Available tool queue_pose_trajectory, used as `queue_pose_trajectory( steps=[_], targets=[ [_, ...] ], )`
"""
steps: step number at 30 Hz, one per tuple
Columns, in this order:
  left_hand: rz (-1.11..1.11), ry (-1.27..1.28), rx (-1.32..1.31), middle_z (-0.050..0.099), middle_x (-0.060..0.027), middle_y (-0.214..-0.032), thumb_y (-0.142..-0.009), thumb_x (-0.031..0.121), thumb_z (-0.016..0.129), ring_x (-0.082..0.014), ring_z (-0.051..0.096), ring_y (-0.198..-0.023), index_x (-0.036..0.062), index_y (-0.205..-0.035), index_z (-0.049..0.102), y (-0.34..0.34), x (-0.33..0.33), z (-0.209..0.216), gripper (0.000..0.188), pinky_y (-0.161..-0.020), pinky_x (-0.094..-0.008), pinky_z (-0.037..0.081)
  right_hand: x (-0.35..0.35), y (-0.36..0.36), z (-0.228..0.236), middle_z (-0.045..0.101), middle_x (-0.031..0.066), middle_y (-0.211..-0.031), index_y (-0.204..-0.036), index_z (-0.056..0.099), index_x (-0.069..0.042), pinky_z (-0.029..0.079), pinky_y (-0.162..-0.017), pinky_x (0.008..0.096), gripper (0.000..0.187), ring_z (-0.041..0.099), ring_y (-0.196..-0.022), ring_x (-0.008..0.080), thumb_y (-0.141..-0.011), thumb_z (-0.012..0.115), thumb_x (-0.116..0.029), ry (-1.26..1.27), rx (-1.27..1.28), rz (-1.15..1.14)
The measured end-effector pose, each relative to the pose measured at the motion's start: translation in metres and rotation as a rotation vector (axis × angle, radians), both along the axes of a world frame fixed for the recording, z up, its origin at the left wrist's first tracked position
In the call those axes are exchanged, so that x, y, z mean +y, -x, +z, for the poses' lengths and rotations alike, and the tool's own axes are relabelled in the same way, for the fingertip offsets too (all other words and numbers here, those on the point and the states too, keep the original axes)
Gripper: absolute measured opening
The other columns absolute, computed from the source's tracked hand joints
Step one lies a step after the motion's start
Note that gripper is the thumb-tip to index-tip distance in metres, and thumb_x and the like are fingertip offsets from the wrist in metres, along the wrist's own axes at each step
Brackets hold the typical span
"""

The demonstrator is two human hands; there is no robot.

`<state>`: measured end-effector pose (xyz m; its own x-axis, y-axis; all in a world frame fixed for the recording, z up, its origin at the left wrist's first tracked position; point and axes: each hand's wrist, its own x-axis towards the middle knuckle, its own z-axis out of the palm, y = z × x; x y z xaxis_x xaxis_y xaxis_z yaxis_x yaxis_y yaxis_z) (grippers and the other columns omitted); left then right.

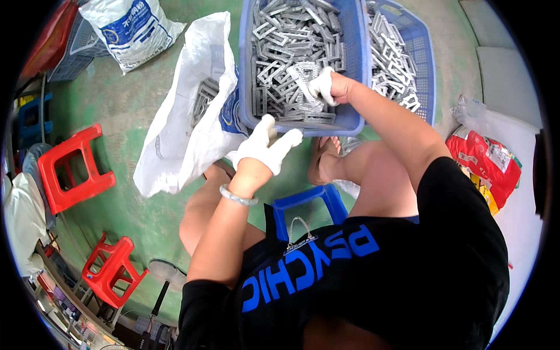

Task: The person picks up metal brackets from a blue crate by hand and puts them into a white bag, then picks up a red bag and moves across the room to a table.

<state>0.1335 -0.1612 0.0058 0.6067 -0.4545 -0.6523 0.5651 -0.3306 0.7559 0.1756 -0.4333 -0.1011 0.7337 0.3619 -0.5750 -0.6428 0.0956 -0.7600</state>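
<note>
My right hand [322, 86], in a white glove, reaches into a blue plastic basket [245, 76]. Its fingers are closed on a light grey rectangular metal frame [301, 79], over a heap of similar metal frames [291, 36]. Just outside the basket's near rim is my left hand [269, 147], also gloved. Its thumb and fingers are spread, with nothing visible between them. Left of the basket stands an open white woven sack [169, 137] with several metal frames [205, 99] inside.
A second blue basket [429, 64] of metal frames adjoins on the right. A filled white sack [131, 32] stands at the far left. Two red stools [55, 181] are on the left. Between my legs shows a blue stool [309, 201]. Red packaging [487, 163] lies at right.
</note>
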Motion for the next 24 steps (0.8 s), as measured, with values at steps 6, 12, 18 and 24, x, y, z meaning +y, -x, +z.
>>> queue_pose_trajectory(
  steps=[6,12,18,24],
  targets=[
    [0.01,-0.33,-0.827,0.045,-0.028,-0.128,-0.063,0.044,0.081,-0.0351,0.048,-0.118,-0.0105,-0.134,0.032,0.056,-0.023,0.051,0.102,-0.096,-0.0379,0.041,0.068,0.071,0.102,0.062,0.0065,-0.074,-0.081,0.066,0.0,0.049,-0.054,0.0258,0.008,0.058,-0.063,0.0143,-0.074,0.062,-0.001,-0.353,0.029,-0.297],
    [-0.081,-0.34,-1.504,0.052,-0.0231,-0.115,-0.073,0.035,0.067,-0.0378,0.051,-0.102,-0.0015,-0.117,0.054,0.106,-0.013,0.102,0.058,-0.087,-0.0416,0.044,0.117,0.144,0.189,0.068,0.0098,-0.085,-0.093,0.066,0.003,0.054,-0.061,0.0278,0.015,0.066,-0.07,0.0157,-0.082,0.062,-0.006,-0.396,-0.159,-0.481],
    [0.122,-0.086,-1.395,0.056,-0.0184,-0.113,-0.076,0.021,0.064,-0.035,0.055,-0.1,-0.0007,-0.117,0.055,0.153,-0.004,0.128,0.047,-0.085,-0.0389,0.046,0.121,0.193,0.227,0.067,0.0109,-0.086,-0.097,0.065,0.005,0.053,-0.054,0.0245,0.018,0.066,-0.071,0.0154,-0.083,0.061,-0.007,-0.446,-0.302,-0.443],
    [0.194,-0.042,-1.528,0.06,-0.0165,-0.118,-0.075,-0.006,0.058,-0.0265,0.06,-0.106,0.0,-0.122,0.056,0.168,0.013,0.147,0.047,-0.091,-0.0315,0.045,0.118,0.225,0.243,0.067,0.0121,-0.087,-0.1,0.062,0.005,0.052,-0.049,0.024,0.02,0.065,-0.07,0.0163,-0.088,0.057,-0.01,-0.492,-0.437,-0.405]
  ],
)
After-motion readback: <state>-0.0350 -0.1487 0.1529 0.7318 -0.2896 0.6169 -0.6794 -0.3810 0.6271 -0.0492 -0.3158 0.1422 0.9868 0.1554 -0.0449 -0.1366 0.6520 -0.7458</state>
